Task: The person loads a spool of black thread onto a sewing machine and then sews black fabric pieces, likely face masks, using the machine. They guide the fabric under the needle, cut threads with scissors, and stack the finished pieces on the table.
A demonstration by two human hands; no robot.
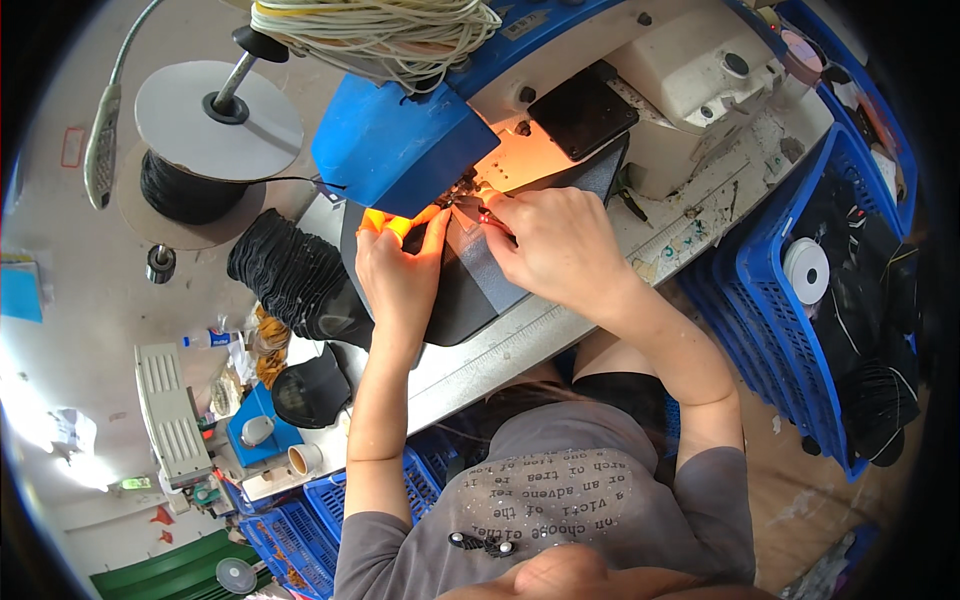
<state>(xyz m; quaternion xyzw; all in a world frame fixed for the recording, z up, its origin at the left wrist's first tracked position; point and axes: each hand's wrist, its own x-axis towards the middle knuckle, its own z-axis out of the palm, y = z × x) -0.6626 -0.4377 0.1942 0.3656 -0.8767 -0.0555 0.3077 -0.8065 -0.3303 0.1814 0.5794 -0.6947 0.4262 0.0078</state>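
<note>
Both my hands are close together under the blue head [400, 145] of a sewing machine, in orange lamp light. My left hand [400, 265] is closed, thumb and fingertips together beside the needle area; bright orange-yellow bands wrap some of its fingers. What lies between those fingertips is too small to make out. My right hand [560, 240] is closed around a small, thin tool with a red part [487, 217], its tip by the needle area. Below the hands lies a dark, flat work piece [455, 310] with a grey panel [485, 270]. My fingers hide the needle itself.
A black phone [583, 110] lies on the machine bed. Left of the machine are a black cord spool [190, 190] and stacked black pieces [290, 270]. Coiled pale cord [380, 35] sits on top. Blue crates [780, 300] holding black material stand to the right.
</note>
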